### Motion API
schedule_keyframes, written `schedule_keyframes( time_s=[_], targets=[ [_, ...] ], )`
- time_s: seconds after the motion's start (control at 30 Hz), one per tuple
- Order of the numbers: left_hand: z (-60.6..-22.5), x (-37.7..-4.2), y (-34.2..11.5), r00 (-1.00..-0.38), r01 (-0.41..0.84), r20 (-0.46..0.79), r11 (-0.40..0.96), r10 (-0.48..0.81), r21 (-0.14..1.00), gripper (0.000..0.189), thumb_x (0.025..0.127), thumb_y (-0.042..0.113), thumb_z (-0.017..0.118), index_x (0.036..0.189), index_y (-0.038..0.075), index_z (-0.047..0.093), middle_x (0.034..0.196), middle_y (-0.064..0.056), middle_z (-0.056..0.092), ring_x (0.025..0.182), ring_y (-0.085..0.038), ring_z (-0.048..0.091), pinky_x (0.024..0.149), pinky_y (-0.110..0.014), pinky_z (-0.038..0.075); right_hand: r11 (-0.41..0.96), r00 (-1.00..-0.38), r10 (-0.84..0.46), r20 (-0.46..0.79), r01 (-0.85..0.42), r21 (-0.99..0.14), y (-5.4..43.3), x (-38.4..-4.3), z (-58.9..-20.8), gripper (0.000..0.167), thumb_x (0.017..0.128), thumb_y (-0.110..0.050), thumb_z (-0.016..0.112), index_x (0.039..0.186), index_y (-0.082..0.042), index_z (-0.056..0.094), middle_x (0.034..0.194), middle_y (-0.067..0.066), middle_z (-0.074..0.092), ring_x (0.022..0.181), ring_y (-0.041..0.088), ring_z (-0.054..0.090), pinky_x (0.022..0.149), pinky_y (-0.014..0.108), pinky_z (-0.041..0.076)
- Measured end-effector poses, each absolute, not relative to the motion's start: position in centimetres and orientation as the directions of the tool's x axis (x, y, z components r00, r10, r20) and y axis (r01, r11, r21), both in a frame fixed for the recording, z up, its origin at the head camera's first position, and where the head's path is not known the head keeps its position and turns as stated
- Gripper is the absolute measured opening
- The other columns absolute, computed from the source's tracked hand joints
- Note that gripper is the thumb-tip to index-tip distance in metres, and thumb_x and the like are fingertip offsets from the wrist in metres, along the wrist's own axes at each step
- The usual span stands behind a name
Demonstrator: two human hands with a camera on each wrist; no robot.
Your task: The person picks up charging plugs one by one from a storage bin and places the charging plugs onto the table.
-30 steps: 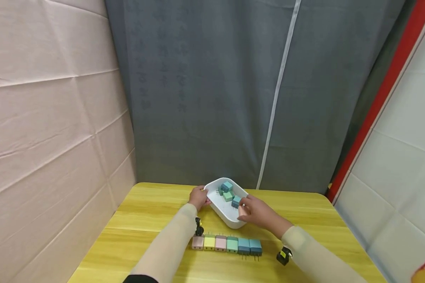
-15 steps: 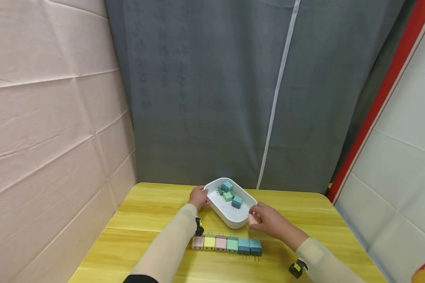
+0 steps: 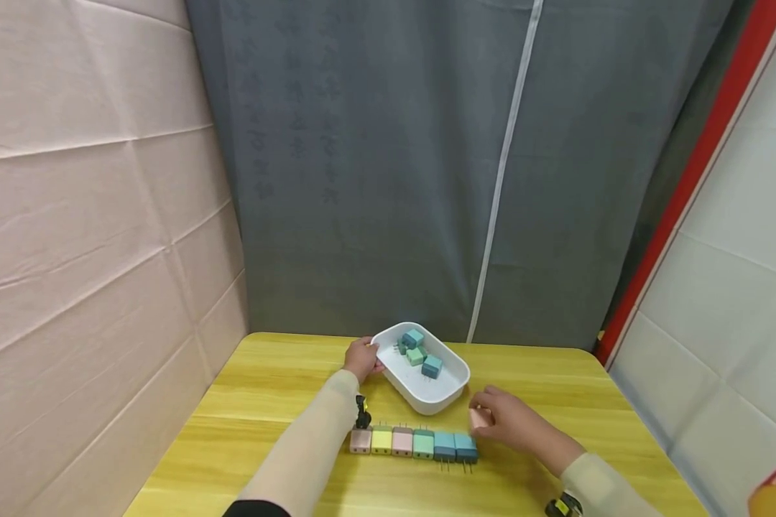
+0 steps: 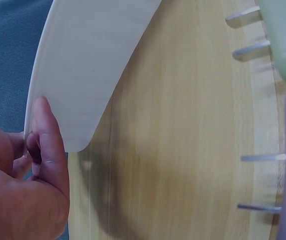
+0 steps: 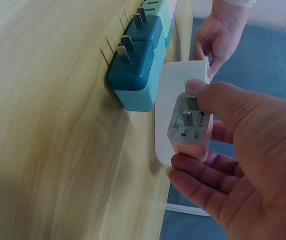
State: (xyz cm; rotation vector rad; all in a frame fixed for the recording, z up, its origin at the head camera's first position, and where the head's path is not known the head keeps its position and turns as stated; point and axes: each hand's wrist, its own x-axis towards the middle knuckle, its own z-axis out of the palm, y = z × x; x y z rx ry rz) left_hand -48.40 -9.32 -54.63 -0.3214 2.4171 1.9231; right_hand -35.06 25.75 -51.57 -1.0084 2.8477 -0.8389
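Observation:
A pink plug-in charger (image 5: 190, 127) with two flat prongs is pinched between the thumb and fingers of my right hand (image 3: 514, 422), its prongs facing the wrist camera. That hand is just right of a row of chargers, whose right end is a blue charger (image 3: 465, 448). My left hand (image 3: 362, 359) grips the left rim of a white tray (image 3: 451, 391), thumb and fingers on either side of the wall. Inside the tray lie a light green charger (image 3: 416, 356), a blue charger (image 3: 432, 367) and others at the far end.
The row on the yellow wooden table (image 3: 284, 402) also has a yellow charger (image 3: 381, 440) and a green charger (image 3: 423, 444). Prongs of the two blue ones point toward me; the others' prongs point away. A grey curtain (image 3: 362, 179) hangs behind the table.
My right hand has moved from over the tray, rightward and toward me, carrying the pink charger to the row's right end. The left hand stays on the tray.

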Motion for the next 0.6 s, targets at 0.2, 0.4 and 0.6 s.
schedule_keyframes(
  time_s=[0.2, 0.4, 0.6],
  targets=[
    [-54.7, -48.5, -9.4, -0.975, -0.201, -0.176, 0.204, -0.134, 0.958, 0.043, 0.117, 0.016, 0.055, 0.158, 0.002, 0.057, 0.08, -0.01, 0.06, 0.059, -0.012, 0.058, 0.065, -0.027, 0.066, 0.679, -0.816, -0.568, 0.11, -0.54, -0.497, 25.7, -34.0, -50.7, 0.04, 0.09, -0.036, 0.095, 0.117, -0.013, 0.075, 0.101, -0.005, 0.059, 0.084, 0.013, 0.055, 0.068, 0.029, 0.053],
    [-54.7, -48.6, -9.5, -0.977, -0.196, -0.173, 0.202, -0.126, 0.96, 0.043, 0.117, 0.016, 0.055, 0.158, 0.001, 0.056, 0.075, -0.009, 0.06, 0.058, -0.013, 0.058, 0.064, -0.028, 0.066, 0.745, -0.853, -0.521, 0.023, -0.467, -0.476, 25.4, -33.3, -50.0, 0.041, 0.089, -0.031, 0.096, 0.119, -0.014, 0.075, 0.103, -0.005, 0.06, 0.087, 0.013, 0.055, 0.071, 0.03, 0.053],
    [-54.7, -48.7, -9.5, -0.977, -0.199, -0.176, 0.206, -0.125, 0.958, 0.043, 0.117, 0.016, 0.056, 0.158, 0.002, 0.057, 0.075, -0.009, 0.06, 0.058, -0.013, 0.059, 0.066, -0.03, 0.067, 0.757, -0.855, -0.518, -0.011, -0.452, -0.472, 25.5, -33.1, -50.6, 0.041, 0.089, -0.033, 0.096, 0.118, -0.014, 0.075, 0.102, -0.005, 0.06, 0.088, 0.015, 0.056, 0.073, 0.03, 0.054]
  ],
)
